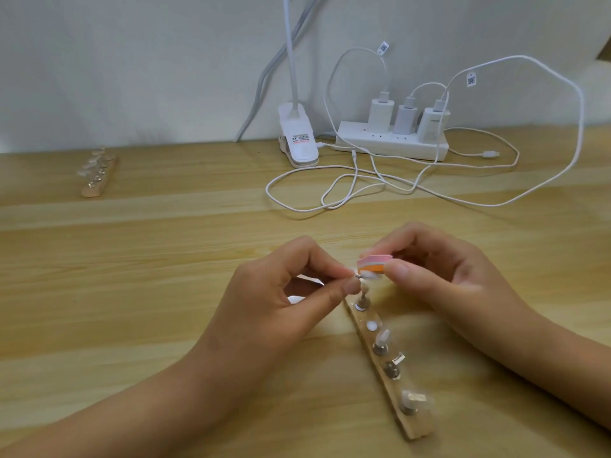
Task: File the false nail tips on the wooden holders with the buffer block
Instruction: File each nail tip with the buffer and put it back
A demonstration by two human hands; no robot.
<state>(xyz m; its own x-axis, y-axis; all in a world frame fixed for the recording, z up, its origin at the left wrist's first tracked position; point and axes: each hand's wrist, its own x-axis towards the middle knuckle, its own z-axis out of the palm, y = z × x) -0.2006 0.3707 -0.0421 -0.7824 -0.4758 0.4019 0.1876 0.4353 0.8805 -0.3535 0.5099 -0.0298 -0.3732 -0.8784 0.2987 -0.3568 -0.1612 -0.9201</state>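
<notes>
1. The left hand (281, 292) has its grip clamped on the metal stem of a clear nail tip (367, 276), above the wooden holder's (391, 371) far end;
2. The right hand (439, 272) has its grip clamped on the pink-and-orange buffer block (375, 263), which sits on top of that tip;
3. The holder lies on the tabletop (165, 259) and carries more tips; a second holder (98, 175) lies far left.

Left hand (274, 292) and right hand (439, 272) bare, 2 forearms uncovered, fingernails short and plain.

pink-orange buffer block (375, 263) touching clear nail tip (468, 276)
</notes>
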